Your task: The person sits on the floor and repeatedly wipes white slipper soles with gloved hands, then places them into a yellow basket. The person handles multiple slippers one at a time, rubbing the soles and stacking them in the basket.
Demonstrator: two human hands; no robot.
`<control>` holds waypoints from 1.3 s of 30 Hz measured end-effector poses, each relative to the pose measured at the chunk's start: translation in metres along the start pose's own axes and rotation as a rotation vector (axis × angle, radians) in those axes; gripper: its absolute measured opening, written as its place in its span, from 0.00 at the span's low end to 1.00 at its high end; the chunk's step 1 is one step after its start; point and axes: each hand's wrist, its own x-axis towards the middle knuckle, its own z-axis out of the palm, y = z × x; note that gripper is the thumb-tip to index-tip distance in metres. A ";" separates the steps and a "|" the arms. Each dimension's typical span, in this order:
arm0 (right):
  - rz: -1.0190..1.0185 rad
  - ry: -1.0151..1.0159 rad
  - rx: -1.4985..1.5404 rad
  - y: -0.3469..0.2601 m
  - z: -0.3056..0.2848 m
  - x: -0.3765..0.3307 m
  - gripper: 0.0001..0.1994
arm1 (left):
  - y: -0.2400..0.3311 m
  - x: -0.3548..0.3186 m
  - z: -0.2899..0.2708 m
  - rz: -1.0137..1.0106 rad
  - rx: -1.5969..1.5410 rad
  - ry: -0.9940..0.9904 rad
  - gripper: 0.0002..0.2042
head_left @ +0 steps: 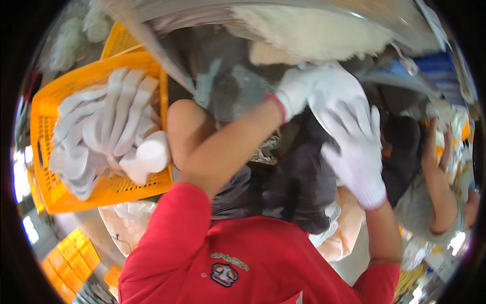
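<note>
My left hand, in a white knitted glove with a red cuff edge, reaches across to the upper middle. It grips a smooth white rounded piece by its left side; the fingertips are hidden or blend into the white. My right hand, gloved the same way, lies against the lower part of that piece with fingers stretched and spread. White on white makes the piece's outline hard to follow, and its exact kind does not show. Many similar white, curved, sole-shaped pieces are heaped in an orange plastic basket on the left.
A grey machine or table edge with pale fluffy material runs above my hands. My bare knee is close beside the basket. At the right another person's forearm shows. Orange crates stand at the lower left.
</note>
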 end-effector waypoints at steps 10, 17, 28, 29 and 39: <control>0.289 0.165 0.487 -0.110 0.012 0.030 0.30 | -0.009 -0.024 -0.039 0.087 -0.705 -0.136 0.28; 0.364 0.195 0.456 -0.085 0.033 0.031 0.31 | -0.030 0.004 -0.059 0.279 -0.278 -0.015 0.22; 0.461 0.453 0.674 -0.090 0.044 0.070 0.14 | -0.056 -0.002 -0.067 0.393 0.599 0.495 0.26; 0.445 0.501 0.643 -0.092 0.044 0.072 0.14 | -0.053 -0.003 -0.066 0.472 0.759 0.459 0.26; 0.896 -0.434 1.316 -0.086 -0.035 0.077 0.29 | -0.021 -0.006 -0.038 0.094 -0.158 0.022 0.24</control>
